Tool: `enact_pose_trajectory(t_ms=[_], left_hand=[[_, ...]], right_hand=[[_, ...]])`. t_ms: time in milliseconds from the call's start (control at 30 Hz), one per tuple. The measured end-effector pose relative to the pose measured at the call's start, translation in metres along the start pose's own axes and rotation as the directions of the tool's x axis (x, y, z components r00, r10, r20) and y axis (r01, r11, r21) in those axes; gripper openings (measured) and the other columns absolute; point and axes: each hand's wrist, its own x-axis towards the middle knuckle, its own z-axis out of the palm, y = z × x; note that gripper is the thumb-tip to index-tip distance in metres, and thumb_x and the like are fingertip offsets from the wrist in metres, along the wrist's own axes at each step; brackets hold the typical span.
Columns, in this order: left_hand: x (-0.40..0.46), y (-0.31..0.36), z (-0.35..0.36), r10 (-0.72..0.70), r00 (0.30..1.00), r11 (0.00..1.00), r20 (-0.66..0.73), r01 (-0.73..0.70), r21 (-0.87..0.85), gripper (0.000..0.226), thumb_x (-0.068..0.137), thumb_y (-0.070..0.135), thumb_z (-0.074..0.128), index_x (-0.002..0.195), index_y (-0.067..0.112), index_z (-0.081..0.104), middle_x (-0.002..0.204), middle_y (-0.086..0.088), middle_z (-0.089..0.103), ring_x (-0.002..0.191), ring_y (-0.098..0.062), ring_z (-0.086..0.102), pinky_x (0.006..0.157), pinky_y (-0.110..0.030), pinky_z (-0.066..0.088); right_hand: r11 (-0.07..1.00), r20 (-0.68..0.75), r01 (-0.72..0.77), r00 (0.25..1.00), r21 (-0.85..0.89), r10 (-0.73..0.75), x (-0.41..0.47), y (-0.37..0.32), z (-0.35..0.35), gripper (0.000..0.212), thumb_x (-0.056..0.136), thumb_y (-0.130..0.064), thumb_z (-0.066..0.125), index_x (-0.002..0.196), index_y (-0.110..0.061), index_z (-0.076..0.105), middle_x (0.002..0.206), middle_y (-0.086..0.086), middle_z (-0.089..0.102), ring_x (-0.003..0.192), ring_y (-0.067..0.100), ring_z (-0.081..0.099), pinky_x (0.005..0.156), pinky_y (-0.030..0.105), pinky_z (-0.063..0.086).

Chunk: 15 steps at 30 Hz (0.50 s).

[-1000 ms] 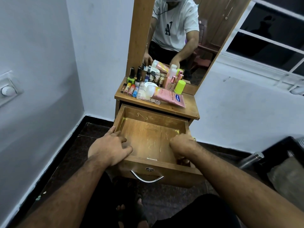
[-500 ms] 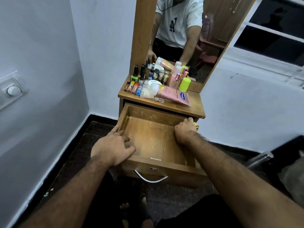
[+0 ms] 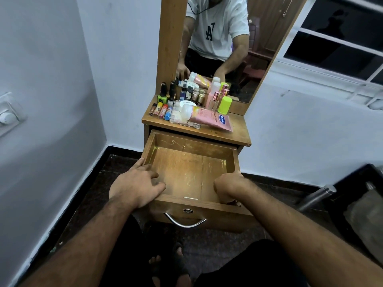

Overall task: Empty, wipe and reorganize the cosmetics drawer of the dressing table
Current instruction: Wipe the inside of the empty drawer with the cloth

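Drawer (image 3: 192, 175) gapes bare between left hand (image 3: 135, 186), fingers spread on its rim, and fisted right hand (image 3: 229, 184).

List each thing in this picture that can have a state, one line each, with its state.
drawer: pulled open, nothing inside
pink tube: lying on its side, capped
green-capped bottle: upright, capped
left hand: resting on the drawer's left edge
right hand: fingers curled in the drawer's right corner
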Motion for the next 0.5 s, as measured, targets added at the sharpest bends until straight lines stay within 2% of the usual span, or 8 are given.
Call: enact_pose_trajectory(t_ms=[100, 167, 233, 333, 400, 500], left_hand=[[0.000, 0.000, -0.001, -0.002, 1.000, 1.000, 0.004, 0.002, 0.001, 0.056, 0.089, 0.061, 0.039, 0.137, 0.036, 0.054, 0.159, 0.013, 0.027, 0.149, -0.004, 0.000, 0.112, -0.041, 0.033], [0.000, 0.001, -0.001, -0.002, 1.000, 1.000, 0.007, 0.002, -0.002, 0.055, 0.089, 0.061, 0.039, 0.137, 0.036, 0.053, 0.159, 0.013, 0.027, 0.150, -0.004, 0.000, 0.111, -0.041, 0.033], [0.000, 0.001, -0.001, -0.001, 1.000, 1.000, 0.003, 0.001, -0.001, 0.055, 0.089, 0.061, 0.039, 0.137, 0.036, 0.054, 0.159, 0.013, 0.027, 0.150, -0.004, 0.000, 0.112, -0.041, 0.033], [0.000, 0.001, 0.000, -0.002, 1.000, 1.000, 0.002, 0.002, 0.000, 0.056, 0.089, 0.061, 0.039, 0.137, 0.036, 0.054, 0.159, 0.013, 0.028, 0.150, -0.004, 0.000, 0.113, -0.041, 0.032], [0.000, 0.000, 0.001, 0.002, 1.000, 1.000, -0.009, -0.002, -0.005, 0.056, 0.088, 0.060, 0.038, 0.136, 0.036, 0.054, 0.158, 0.014, 0.030, 0.150, -0.004, 0.001, 0.112, -0.041, 0.033], [0.001, 0.000, 0.002, 0.010, 1.000, 1.000, -0.025, -0.010, -0.010, 0.055, 0.089, 0.059, 0.039, 0.136, 0.036, 0.055, 0.157, 0.016, 0.030, 0.149, -0.002, 0.001, 0.113, -0.038, 0.033]], right_hand=[[0.966, -0.003, 0.007, 1.000, 0.259, -0.006, -0.002, 0.016, -0.007, 0.030, 0.083, -0.021, 0.071, 0.113, -0.018, 0.070, 0.098, -0.003, 0.064, 0.089, 0.018, 0.059, 0.069, 0.030, 0.046], [0.934, -0.103, -0.006, 0.994, 0.356, 0.046, -0.001, 0.022, -0.010, 0.026, 0.086, -0.024, 0.068, 0.112, -0.020, 0.069, 0.096, -0.004, 0.063, 0.086, 0.017, 0.059, 0.062, 0.027, 0.044], [0.886, -0.264, -0.021, 0.951, 0.464, 0.160, 0.007, 0.022, -0.010, 0.019, 0.090, -0.025, 0.065, 0.107, -0.019, 0.068, 0.099, -0.002, 0.068, 0.085, 0.017, 0.062, 0.066, 0.027, 0.049], [0.800, -0.440, -0.029, 0.823, 0.599, 0.359, 0.026, 0.014, -0.010, 0.019, 0.093, -0.021, 0.063, 0.111, -0.016, 0.066, 0.109, 0.003, 0.070, 0.094, 0.023, 0.067, 0.080, 0.034, 0.056], [0.776, -0.479, -0.049, 0.762, 0.629, 0.436, 0.040, 0.010, -0.011, 0.020, 0.095, -0.015, 0.061, 0.114, -0.015, 0.065, 0.112, 0.007, 0.070, 0.097, 0.027, 0.067, 0.083, 0.038, 0.056], [0.749, -0.442, -0.128, 0.738, 0.650, 0.510, 0.059, 0.005, -0.015, 0.024, 0.097, -0.007, 0.054, 0.119, -0.012, 0.062, 0.119, 0.013, 0.065, 0.103, 0.033, 0.066, 0.083, 0.039, 0.055]])
